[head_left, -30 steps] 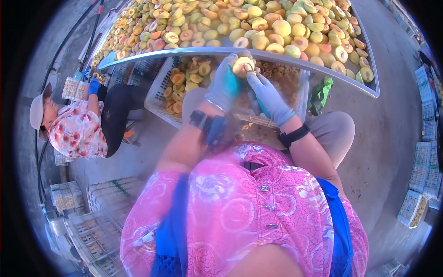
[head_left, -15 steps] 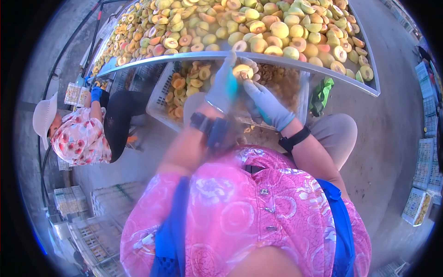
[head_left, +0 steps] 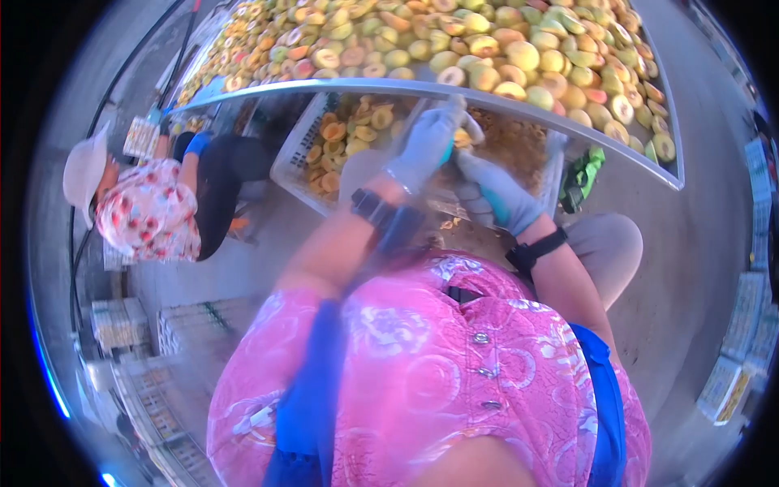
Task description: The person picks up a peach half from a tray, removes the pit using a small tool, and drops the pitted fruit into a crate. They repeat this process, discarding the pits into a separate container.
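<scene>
In grey-and-teal gloves, both my hands meet over a white crate under the front edge of the fruit table. My left hand [head_left: 430, 144] is closed around a yellow peach half [head_left: 462, 138], mostly hidden by the fingers. Close below it, my right hand [head_left: 501, 193] has its fingers curled, pointing at the fruit; blur and the glove hide whatever they hold. Peach halves [head_left: 357, 134] lie in the crate's left part, left of my left hand. Brownish bits [head_left: 515, 150] fill its right part, behind my right hand.
A metal-rimmed table [head_left: 324, 84] heaped with peach halves spans the top. At left sits a co-worker [head_left: 150, 207] in a white hat and blue gloves. A green bag [head_left: 583, 178] lies right of the crate. Stacked crates [head_left: 122, 325] stand lower left, more [head_left: 726, 381] at right.
The view has shifted, so the table and crate sit a little further right. My hands stay together at the fruit; the peach half is now more covered by my left fingers.
</scene>
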`<state>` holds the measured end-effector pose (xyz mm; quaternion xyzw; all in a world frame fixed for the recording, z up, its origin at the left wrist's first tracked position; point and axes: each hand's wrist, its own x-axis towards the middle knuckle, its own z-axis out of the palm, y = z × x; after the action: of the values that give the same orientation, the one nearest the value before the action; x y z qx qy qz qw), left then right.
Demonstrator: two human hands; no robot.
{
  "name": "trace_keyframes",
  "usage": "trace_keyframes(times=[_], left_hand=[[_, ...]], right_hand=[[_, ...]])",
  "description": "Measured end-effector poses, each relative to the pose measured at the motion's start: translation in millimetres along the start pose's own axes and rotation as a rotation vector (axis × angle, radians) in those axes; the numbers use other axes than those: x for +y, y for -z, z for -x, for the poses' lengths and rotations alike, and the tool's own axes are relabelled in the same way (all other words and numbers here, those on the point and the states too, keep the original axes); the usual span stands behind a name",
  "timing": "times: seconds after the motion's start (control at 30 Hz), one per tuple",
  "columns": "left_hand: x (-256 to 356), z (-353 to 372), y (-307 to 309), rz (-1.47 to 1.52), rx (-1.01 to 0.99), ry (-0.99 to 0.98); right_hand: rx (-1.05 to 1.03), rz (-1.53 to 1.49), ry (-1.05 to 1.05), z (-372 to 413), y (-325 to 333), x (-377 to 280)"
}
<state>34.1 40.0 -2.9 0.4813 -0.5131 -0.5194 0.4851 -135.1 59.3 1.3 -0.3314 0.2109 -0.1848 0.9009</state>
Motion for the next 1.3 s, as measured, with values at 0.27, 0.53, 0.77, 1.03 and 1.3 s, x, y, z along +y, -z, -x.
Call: trace_keyframes(times=[0.27,0.53,0.77,1.03,1.3], left_hand=[[-5,-1,5,0.515,-0.055,0.136],[-17,-5,39,0.876,0.340,0.054],[19,-8,131,-0.490,0.628,-0.119],[6,-106,63,-1.154,0.182,0.072],[2,-146,64,-1.200,-0.053,0.183]], right_hand=[[-0.347,-0.434,-0.181,-15,24,18],[-0.663,-0.669,-0.271,-25,20,26],[-0.613,-0.697,-0.146,-27,33,22],[-0.371,-0.620,0.013,-25,30,12],[-0.304,-0.570,0.006,-21,32,9]])
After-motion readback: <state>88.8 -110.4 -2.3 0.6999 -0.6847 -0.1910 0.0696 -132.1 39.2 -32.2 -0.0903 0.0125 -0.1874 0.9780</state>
